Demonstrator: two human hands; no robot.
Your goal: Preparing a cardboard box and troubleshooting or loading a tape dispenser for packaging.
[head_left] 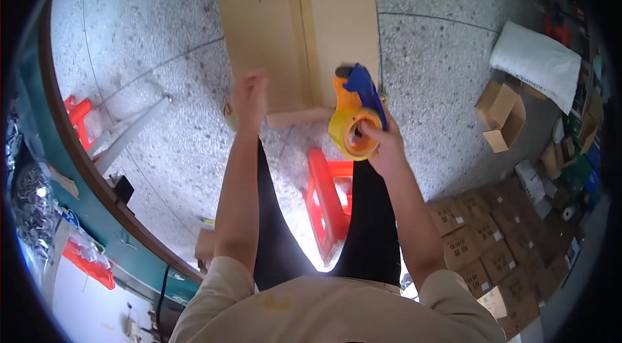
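Note:
A large brown cardboard box (265, 25) lies in front of me, with a strip of tape (299, 32) running along the middle seam of its top. My right hand (387, 143) is wrapped round a tape dispenser (368, 87), blue and orange, loaded with a yellow roll of tape (341, 128). The thumb rests in the roll's core, and the dispenser is over the box's near right corner. My left hand (250, 100) is at the near left corner of the box; motion blurs its fingers, and whether it touches the cardboard I cannot tell.
A red plastic stool (327, 200) stands between my legs. On the left curves a green-topped table (97, 213) with a brown edge. To the right lie a small open carton (502, 116) and a white sack (536, 61) on the speckled floor; several stacked cartons (476, 239) stand closer.

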